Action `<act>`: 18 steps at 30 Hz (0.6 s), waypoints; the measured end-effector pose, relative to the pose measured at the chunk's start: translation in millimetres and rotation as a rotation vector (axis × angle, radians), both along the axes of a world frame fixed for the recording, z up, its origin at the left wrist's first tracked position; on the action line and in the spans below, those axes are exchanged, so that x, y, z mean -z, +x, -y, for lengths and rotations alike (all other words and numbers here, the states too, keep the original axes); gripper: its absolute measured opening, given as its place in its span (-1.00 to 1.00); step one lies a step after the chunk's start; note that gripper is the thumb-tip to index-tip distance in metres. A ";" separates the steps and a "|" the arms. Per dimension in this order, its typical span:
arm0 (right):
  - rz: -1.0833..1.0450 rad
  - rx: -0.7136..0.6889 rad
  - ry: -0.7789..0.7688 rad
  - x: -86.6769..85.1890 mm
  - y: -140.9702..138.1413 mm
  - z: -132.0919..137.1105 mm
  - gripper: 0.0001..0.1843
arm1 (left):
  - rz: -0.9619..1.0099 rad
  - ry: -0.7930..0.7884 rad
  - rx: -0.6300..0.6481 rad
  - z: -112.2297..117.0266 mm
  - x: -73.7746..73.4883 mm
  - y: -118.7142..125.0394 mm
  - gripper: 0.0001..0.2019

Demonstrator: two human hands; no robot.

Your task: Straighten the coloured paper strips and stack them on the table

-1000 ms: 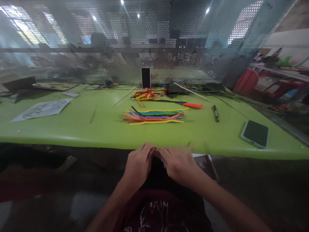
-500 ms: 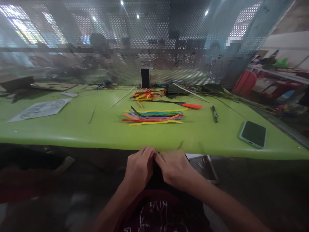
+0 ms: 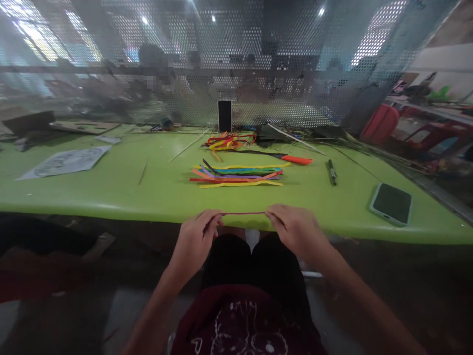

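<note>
A thin dark-red strip (image 3: 244, 213) is stretched level between my hands at the front edge of the green table (image 3: 111, 192). My left hand (image 3: 197, 234) pinches its left end. On the other side, my right hand (image 3: 293, 227) grips the right end with thumb and fingers closed. Just beyond the hands lies a row of coloured strips (image 3: 240, 176), in yellow, red, orange, purple, blue, green and black, roughly side by side. Behind that row is a tangled heap of red, yellow and orange strips (image 3: 225, 143).
An orange-handled tool (image 3: 297, 159), a pen (image 3: 332, 172) and a phone (image 3: 391, 203) lie to the right. A printed sheet (image 3: 66, 162) is at left. Another phone (image 3: 224, 116) stands upright by the perforated screen (image 3: 288, 88), with people dimly visible behind it.
My hands were together below the table edge. They have moved apart and a little upward, with the dark-red strip now showing taut between them.
</note>
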State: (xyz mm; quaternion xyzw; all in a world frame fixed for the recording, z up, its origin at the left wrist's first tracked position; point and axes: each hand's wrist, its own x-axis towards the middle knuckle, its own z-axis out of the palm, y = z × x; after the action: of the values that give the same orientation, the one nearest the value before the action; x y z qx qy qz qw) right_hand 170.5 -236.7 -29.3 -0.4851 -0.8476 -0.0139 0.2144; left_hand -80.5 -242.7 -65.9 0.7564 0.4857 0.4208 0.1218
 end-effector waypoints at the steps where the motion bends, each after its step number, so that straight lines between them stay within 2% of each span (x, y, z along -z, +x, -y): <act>1: -0.013 -0.004 -0.001 1.6 1.9 -0.5 -0.71 | -0.013 0.021 -0.007 0.3 0.3 -0.1 -0.80; 9: -0.177 -0.144 -0.141 5.4 -5.8 10.1 -0.71 | -0.141 0.287 -0.248 -0.8 8.2 4.3 -0.85; 14: -0.153 -0.305 -0.181 -0.2 -14.3 24.5 -0.72 | -0.108 0.313 -0.308 -0.5 5.5 4.8 -0.86; 18: -0.089 -0.440 -0.225 -8.3 -23.9 36.8 -0.76 | -0.089 0.335 -0.294 2.3 3.7 9.0 -0.87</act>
State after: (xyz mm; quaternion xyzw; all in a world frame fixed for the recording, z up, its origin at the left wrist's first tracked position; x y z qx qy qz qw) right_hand 146.7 -273.5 -21.0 -0.3097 -0.9188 0.1490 0.1941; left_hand -71.4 -245.0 -69.6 0.7049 0.5190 0.4751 -0.0894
